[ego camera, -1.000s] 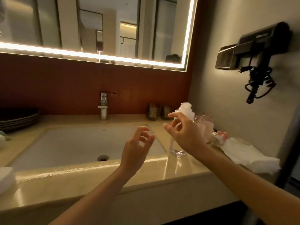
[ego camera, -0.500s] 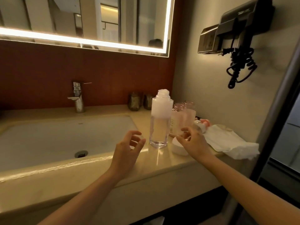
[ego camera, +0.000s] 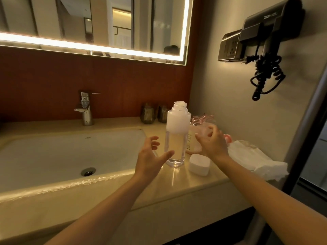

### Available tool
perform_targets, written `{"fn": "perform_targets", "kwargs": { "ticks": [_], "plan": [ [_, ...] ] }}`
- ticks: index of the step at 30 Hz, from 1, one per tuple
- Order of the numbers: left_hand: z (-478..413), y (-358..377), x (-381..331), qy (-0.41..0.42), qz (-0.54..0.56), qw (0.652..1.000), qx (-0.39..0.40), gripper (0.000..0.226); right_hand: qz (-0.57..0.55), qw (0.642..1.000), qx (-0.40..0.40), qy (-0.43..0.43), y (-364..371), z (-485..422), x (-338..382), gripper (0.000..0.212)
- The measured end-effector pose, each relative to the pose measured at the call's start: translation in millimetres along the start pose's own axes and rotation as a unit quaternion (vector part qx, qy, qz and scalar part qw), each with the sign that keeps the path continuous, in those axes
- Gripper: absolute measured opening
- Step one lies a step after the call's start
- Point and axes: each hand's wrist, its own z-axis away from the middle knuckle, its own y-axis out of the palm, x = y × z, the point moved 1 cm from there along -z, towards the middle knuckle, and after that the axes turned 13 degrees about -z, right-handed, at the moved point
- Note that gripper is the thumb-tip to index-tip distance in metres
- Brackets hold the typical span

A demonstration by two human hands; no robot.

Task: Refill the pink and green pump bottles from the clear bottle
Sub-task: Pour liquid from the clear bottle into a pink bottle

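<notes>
I see my left hand (ego camera: 150, 160) spread empty near the uncapped clear bottle (ego camera: 176, 138), my right hand (ego camera: 211, 142) loosely cupped, gripping nothing, right of it.

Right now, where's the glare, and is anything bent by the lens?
Head view: the mirror light strip glares brightest; its streak reflects along the sink front rim; the room is dim and warm; the wide lens bows the mirror edge and the door frame.

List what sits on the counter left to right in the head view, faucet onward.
Faucet → two dark cups by the back wall → clear bottle, uncapped → white cap → crumpled white tissue. The pink bottles are partly behind the clear bottle and right hand, so they are left out.
</notes>
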Motion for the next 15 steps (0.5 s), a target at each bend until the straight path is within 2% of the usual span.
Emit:
{"fn": "perform_targets", "kwargs": {
  "ticks": [4,7,11,15],
  "plan": [
    [-17.6,21.1,-11.6,-0.029,0.025,0.999,0.000,0.085,0.001,0.999,-0.025,0.043,9.6,-21.0,-0.6,0.079],
    [-28.2,33.7,-15.8,-0.031,0.032,0.998,0.032,0.092,-0.015,0.999,-0.031,0.036,16.3,-31.3,4.4,0.081],
    [-34.4,40.3,-18.8,-0.024,0.029,0.997,0.064,0.079,0.000,0.999,-0.028,0.041,26.9,-39.4,6.7,0.083],
    [-36.3,35.1,-13.0,-0.022,0.022,0.998,0.052,0.075,0.047,0.998,-0.013,0.051,30.9,-42.3,4.0,0.079]
  ]
}}
